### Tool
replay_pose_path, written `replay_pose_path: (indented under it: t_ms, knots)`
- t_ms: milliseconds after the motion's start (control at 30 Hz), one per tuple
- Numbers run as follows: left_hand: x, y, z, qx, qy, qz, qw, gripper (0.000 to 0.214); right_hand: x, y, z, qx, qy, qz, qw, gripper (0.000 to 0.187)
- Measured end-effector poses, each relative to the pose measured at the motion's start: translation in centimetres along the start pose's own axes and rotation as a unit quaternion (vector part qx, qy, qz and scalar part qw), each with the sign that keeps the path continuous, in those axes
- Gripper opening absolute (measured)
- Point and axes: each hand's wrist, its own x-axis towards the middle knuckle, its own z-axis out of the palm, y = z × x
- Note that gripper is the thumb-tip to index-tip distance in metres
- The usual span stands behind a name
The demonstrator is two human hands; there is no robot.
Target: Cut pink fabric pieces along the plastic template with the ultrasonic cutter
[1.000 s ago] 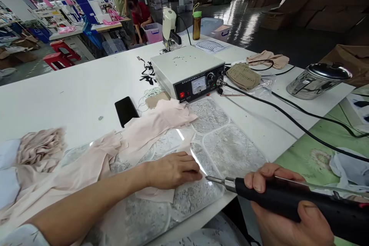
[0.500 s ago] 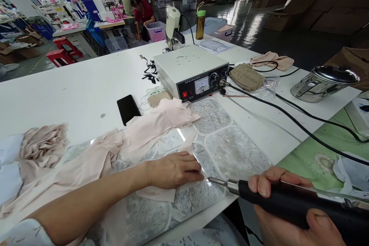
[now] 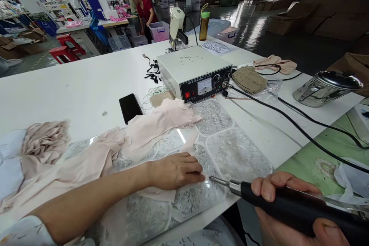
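Observation:
My left hand [image 3: 178,171] rests with its fingers curled together on a pale pink fabric piece [image 3: 158,194], which shows below and above it on the marbled glass board [image 3: 242,150]. Wrapped around the black handle of a handheld ultrasonic welder [image 3: 268,200] is my right hand [image 3: 288,203]. The tool's pointed metal tip is just right of my left fingertips, close to the board; whether it touches is unclear. More pale pink fabric [image 3: 161,119] lies behind and left of my left hand.
A control box [image 3: 196,73] with dial and red switch stands behind the board, its black cable running right. Around are a phone [image 3: 130,108], steel mug [image 3: 325,88], bottle [image 3: 204,26], cardboard patterns [image 3: 249,79] and gathered fabric [image 3: 46,140]. Two people are at the back.
The view has shifted slightly. My left hand and the fabric stay in place; the welder remains near the same spot. In the background, the person in red has lifted their upper body.

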Motion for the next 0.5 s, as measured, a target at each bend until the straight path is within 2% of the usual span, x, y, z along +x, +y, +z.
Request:
replay_pose_path:
  t_ms: [500]
  knots:
    - [-0.01,-0.03,-0.05,0.010,-0.013,0.004,1.000,0.027,-0.19,0.47,-0.45,0.007,-0.010,0.013,1.000,0.024]
